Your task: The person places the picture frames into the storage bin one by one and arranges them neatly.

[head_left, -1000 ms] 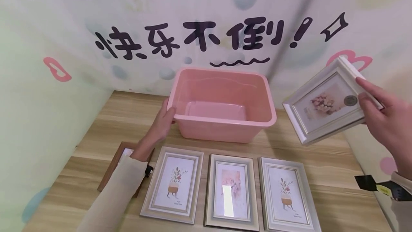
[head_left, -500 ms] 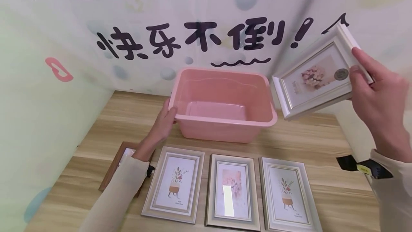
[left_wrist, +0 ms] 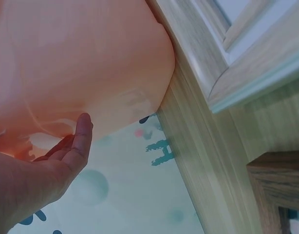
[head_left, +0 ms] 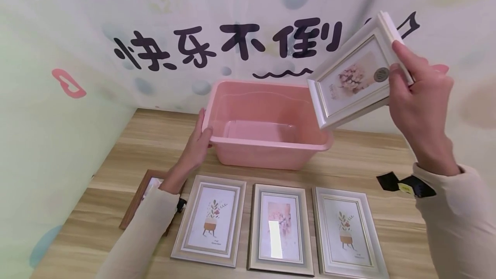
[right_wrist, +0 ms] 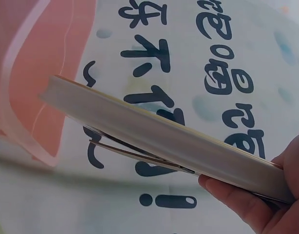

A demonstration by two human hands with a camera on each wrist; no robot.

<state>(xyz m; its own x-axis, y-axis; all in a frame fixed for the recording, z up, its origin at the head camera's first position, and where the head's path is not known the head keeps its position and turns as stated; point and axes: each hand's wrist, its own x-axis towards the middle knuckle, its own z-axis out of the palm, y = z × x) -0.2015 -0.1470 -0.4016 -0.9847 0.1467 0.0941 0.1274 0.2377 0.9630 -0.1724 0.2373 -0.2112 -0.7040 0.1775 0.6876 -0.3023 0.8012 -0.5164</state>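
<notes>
My right hand [head_left: 420, 98] pinches a white picture frame [head_left: 354, 74] by its right side, thumb on the front, holding it tilted above the right end of a pink plastic basin [head_left: 255, 154]. In the right wrist view the picture frame [right_wrist: 154, 129] appears edge-on, its back stand slightly apart from it. My left hand [head_left: 195, 145] grips the basin's left rim; in the left wrist view its fingers [left_wrist: 81, 141] lie against the basin wall. Inside the basin, the visible floor has nothing on it.
Three light picture frames lie in a row before the basin: a left one [head_left: 211, 221], a middle one [head_left: 280, 229] and a right one [head_left: 348, 231]. A brown frame [head_left: 135, 199] lies partly under my left forearm. A printed wall sheet [head_left: 170, 85] stands behind the wooden tabletop [head_left: 128, 145].
My right hand has carried the white picture frame left and upward, from the right of the basin to over its right end. The left hand has stayed on the rim.
</notes>
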